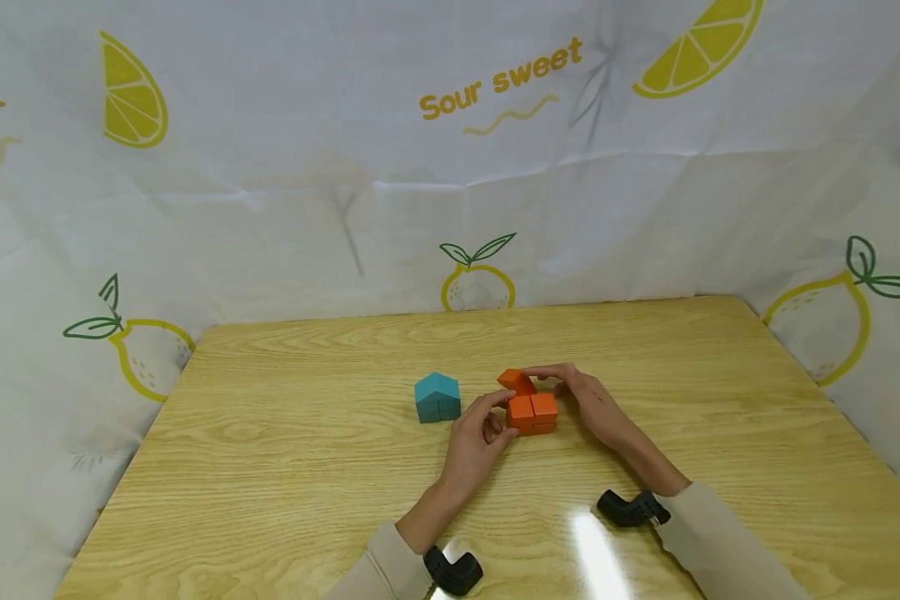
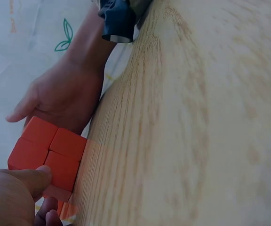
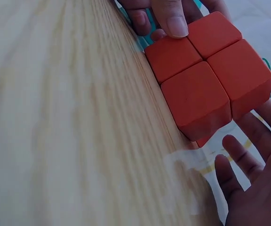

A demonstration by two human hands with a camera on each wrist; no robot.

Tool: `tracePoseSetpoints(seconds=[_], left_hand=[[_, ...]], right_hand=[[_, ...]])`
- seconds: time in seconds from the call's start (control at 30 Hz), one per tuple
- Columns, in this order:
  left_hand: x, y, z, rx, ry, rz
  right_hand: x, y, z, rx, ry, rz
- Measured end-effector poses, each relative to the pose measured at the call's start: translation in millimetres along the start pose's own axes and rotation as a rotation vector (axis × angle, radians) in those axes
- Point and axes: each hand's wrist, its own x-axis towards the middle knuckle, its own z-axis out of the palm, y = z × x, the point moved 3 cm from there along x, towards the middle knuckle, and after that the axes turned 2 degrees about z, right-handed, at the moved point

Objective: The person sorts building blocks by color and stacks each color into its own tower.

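Note:
A cluster of orange cube blocks (image 1: 532, 413) stands on the wooden table, its front face a two-by-two grid of squares (image 3: 195, 96). My left hand (image 1: 474, 442) holds its left side, the thumb (image 2: 42, 176) on the front face and the index finger reaching over toward the back. Behind the front cubes, one orange piece (image 1: 515, 380) sits tilted. Stretched along the right and back of the cluster, my right hand (image 1: 592, 407) has its index fingertip at that tilted piece; whether they touch is hard to tell. Its other fingers (image 3: 243, 157) are spread, holding nothing.
Left of the orange blocks, a teal block shape with a peaked top (image 1: 437, 398) stands on the table (image 1: 285, 467). A white cloth (image 1: 307, 242) printed with lemons hangs behind and at the sides. Each wrist wears a black camera mount (image 1: 453, 572).

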Motion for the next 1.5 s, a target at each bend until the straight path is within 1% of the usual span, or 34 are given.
tracePoseSetpoints(seconds=[0.1,0.23,0.3,0.37,0.53,0.57,0.6,0.73,0.83,0.93,1.03,1.13,1.27,1.37,1.5], left_hand=[[0.0,1.0,0.5,-0.002,-0.003,-0.003],[-0.2,1.3,0.9,-0.009,-0.005,-0.004],[-0.1,1.3,0.9,-0.012,-0.003,-0.004],[-0.1,0.8,1.0,-0.014,-0.001,-0.004],[-0.5,-0.7,1.0,-0.018,0.002,-0.011],[-0.7,-1.0,1.0,-0.019,0.002,-0.012],[-0.9,-1.3,1.0,-0.020,0.002,-0.013],[-1.6,-2.0,0.9,-0.022,0.001,-0.017],[-1.9,-2.5,1.1,-0.021,0.000,-0.017],[-1.9,-3.0,1.3,-0.016,0.001,-0.010],[-1.7,-3.2,1.4,-0.015,0.003,-0.001],[-1.5,-3.2,1.2,-0.014,0.005,0.004],[-0.7,-2.0,0.6,-0.006,0.004,0.002],[-0.4,-1.3,0.3,-0.002,0.001,-0.002],[-0.5,-1.1,0.3,-0.003,0.001,-0.003]], right_hand=[[3.5,-3.1,2.0,0.017,-0.018,0.025],[5.4,-22.0,2.5,0.013,-0.003,0.035],[5.4,-29.8,1.8,-0.015,0.014,0.036],[5.7,-23.6,0.6,-0.052,0.030,0.033],[7.0,8.5,-3.0,-0.156,0.072,-0.029],[6.7,10.8,-3.5,-0.171,0.079,-0.041],[6.6,11.9,-3.8,-0.190,0.088,-0.049],[5.4,14.8,-6.1,-0.215,0.127,-0.025],[5.3,16.4,-8.8,-0.237,0.183,-0.004],[5.5,17.4,-11.2,-0.260,0.237,-0.012],[5.8,17.7,-12.9,-0.263,0.272,-0.017],[6.0,19.0,-14.5,-0.263,0.293,0.007],[5.5,21.0,-17.3,-0.258,0.315,0.067],[4.2,20.8,-18.6,-0.266,0.321,0.111],[2.9,20.8,-19.4,-0.301,0.310,0.142]])
